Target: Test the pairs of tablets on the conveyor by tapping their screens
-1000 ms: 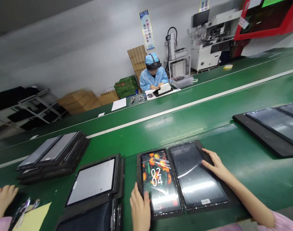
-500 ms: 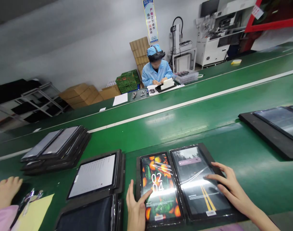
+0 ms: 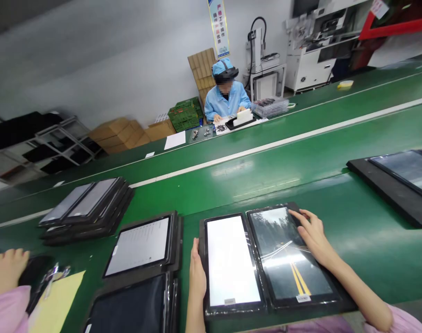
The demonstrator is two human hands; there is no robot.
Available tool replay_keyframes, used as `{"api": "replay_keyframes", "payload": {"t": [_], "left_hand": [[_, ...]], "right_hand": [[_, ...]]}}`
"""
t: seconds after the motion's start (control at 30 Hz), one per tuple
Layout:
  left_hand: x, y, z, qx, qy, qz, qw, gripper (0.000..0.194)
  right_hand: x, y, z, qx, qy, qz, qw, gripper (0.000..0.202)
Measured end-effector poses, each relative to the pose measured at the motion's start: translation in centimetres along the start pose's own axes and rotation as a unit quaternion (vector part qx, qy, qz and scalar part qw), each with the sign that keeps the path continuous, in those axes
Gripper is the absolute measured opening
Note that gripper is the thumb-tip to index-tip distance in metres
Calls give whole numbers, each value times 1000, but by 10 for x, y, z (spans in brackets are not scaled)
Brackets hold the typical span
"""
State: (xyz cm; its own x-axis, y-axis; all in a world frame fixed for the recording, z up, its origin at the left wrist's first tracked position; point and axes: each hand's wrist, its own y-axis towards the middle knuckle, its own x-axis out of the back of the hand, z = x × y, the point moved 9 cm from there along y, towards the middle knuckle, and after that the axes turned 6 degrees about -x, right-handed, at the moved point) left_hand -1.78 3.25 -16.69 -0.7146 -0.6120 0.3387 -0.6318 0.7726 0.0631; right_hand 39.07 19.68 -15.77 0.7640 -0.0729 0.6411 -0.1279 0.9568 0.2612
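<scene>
Two tablets lie side by side on a black foam tray (image 3: 345,296). The left tablet (image 3: 233,263) shows a plain white screen; the right tablet (image 3: 287,259) shows a road with yellow lines. Against the left edge of the tray rests my left hand (image 3: 198,273), its fingers straight and holding nothing. My right hand (image 3: 311,233) lies over the upper right edge of the right tablet, fingers apart, with a fingertip near the top of its screen.
Left of the tray are a tablet with a pale screen (image 3: 141,247), a dark tablet (image 3: 127,307) and a tray stack (image 3: 86,203). Another tray (image 3: 377,180) is at right. A neighbour's hand (image 3: 8,270) is by yellow paper (image 3: 58,300); a person in blue (image 3: 226,99) sits opposite.
The left screen went from oranges and a clock to white; the right lost its clock and notification. My left hand moved off the screen to the tray edge; my right hand moved up.
</scene>
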Motion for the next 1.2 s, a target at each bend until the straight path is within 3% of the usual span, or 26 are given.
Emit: {"api": "replay_keyframes", "payload": {"t": [0.2, 0.37, 0.57, 0.7, 0.8, 0.87, 0.93, 1.07, 1.1, 1.2], "left_hand": [[24, 5, -17, -37, -6, -119, 992, 69], [29, -5, -34, -67, -4, -156, 985, 58], [27, -8, -43, -78, 29, -148, 986, 48], [21, -1, -40, -82, 71, -119, 987, 25], [9, 1, -34, -73, 107, -61, 990, 38], [1, 0, -32, -68, 130, -22, 989, 51], [-7, -2, -35, -74, 154, 18, 985, 62], [-17, -3, -32, -48, 208, 99, 972, 100], [-17, -3, -28, -35, 203, 109, 972, 100], [-13, 0, -19, -13, 142, 96, 985, 72]], "right_hand": [[12, 2, -4, 4, 49, -33, 998, 46], [24, 1, -5, -46, 41, -64, 996, 51], [27, -2, -3, -89, 82, -59, 991, 65], [33, -1, -2, -80, 88, -87, 989, 57], [44, -3, -3, -68, 92, -139, 984, 40], [53, -7, 3, -37, 93, -172, 980, 26], [54, -12, 25, 41, 73, -154, 985, 20], [24, -40, 94, 242, -33, -1, 970, 23], [14, -50, 108, 278, -62, 29, 958, 25], [-9, -70, 133, 332, -125, 92, 930, 34]]}}
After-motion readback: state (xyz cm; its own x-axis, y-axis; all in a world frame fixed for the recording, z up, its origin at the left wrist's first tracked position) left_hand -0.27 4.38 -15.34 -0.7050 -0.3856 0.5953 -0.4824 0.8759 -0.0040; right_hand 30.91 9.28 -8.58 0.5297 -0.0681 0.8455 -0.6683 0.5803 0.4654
